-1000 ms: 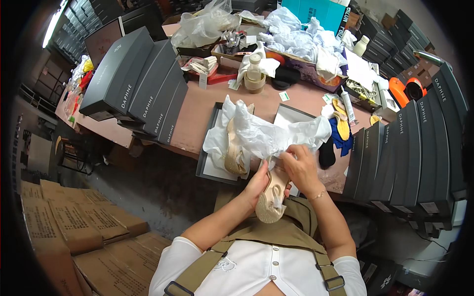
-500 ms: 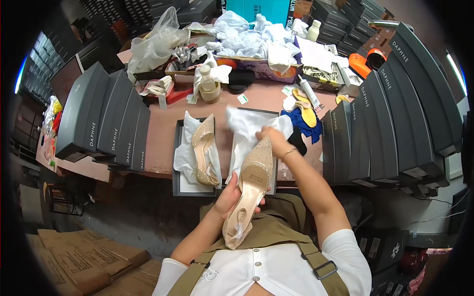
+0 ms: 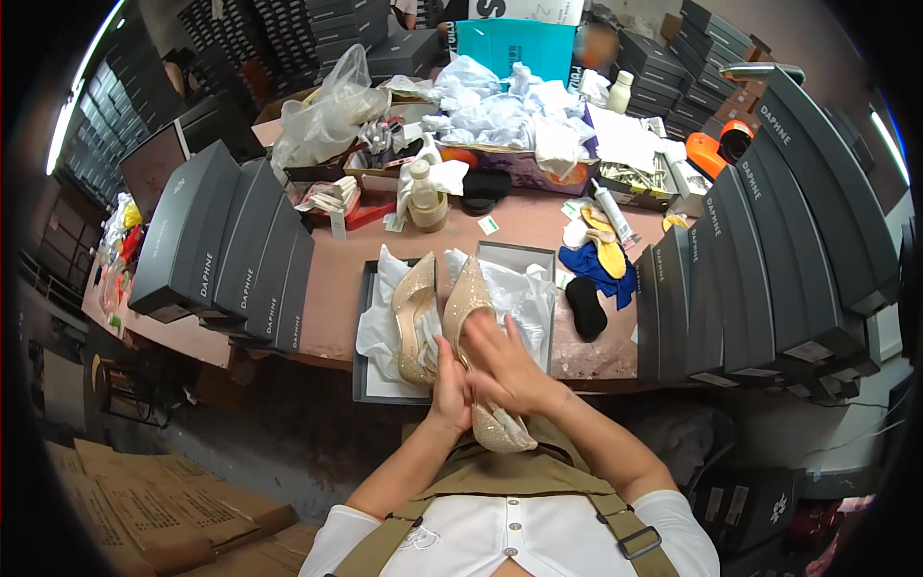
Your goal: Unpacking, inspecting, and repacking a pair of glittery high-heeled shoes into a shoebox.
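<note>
A beige glittery pointed-toe pump (image 3: 466, 293) is in my left hand (image 3: 449, 392), gripped along its left side. Its toe points away from me, and its heel end hangs over my lap. My right hand (image 3: 508, 373) lies across the shoe's opening with the fingers spread; slight blur and the hand itself hide the middle of the shoe. To the left, a matching pump (image 3: 414, 317) rests on white tissue paper (image 3: 378, 332) in an open dark grey shoebox (image 3: 362, 389). More white tissue (image 3: 524, 300) lies in the grey box part (image 3: 516, 253) beyond my right hand.
Grey shoeboxes stand upright in rows at left (image 3: 245, 260) and right (image 3: 760, 250). A black pad (image 3: 585, 308), blue cloth (image 3: 598, 271) and white tube (image 3: 612, 213) lie on the right. Behind are a bottle (image 3: 421, 183) and a carton of crumpled tissue (image 3: 510, 111). Flat brown cartons (image 3: 154, 510) lie lower left.
The held pump has turned from sole-up to opening-up, its toe shifting left beside the other pump. My right hand has come back from the tissue onto the shoe. The view has shifted slightly.
</note>
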Available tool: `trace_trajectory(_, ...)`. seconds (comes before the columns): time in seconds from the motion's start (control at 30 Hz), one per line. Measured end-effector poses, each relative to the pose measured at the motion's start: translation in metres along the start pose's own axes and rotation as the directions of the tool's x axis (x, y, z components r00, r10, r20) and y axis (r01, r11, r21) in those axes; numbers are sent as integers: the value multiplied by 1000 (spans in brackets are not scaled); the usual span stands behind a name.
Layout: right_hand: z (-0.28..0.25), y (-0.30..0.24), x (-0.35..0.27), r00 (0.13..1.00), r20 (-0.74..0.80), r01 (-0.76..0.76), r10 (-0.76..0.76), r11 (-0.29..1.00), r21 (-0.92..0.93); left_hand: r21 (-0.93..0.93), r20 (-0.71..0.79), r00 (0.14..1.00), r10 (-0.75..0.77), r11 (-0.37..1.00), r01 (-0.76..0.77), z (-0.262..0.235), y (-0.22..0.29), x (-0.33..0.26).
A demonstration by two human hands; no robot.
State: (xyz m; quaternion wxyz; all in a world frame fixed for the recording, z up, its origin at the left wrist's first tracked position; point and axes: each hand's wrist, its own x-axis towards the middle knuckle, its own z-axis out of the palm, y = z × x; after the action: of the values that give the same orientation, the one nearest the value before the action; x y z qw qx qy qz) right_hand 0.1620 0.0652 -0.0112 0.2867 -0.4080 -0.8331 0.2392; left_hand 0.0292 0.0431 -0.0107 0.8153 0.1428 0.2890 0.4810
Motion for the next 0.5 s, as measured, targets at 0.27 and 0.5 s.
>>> trace_trajectory(0.27,54,11,39,977,86,-193,194,981,-13,40,-128,977,169,985,-165,-14,-25,-12)
trace_trajectory(0.5,75,-13,-12,994,74,-65,76,987,-149,360,-75,987,144,926,-108,-56,22,30)
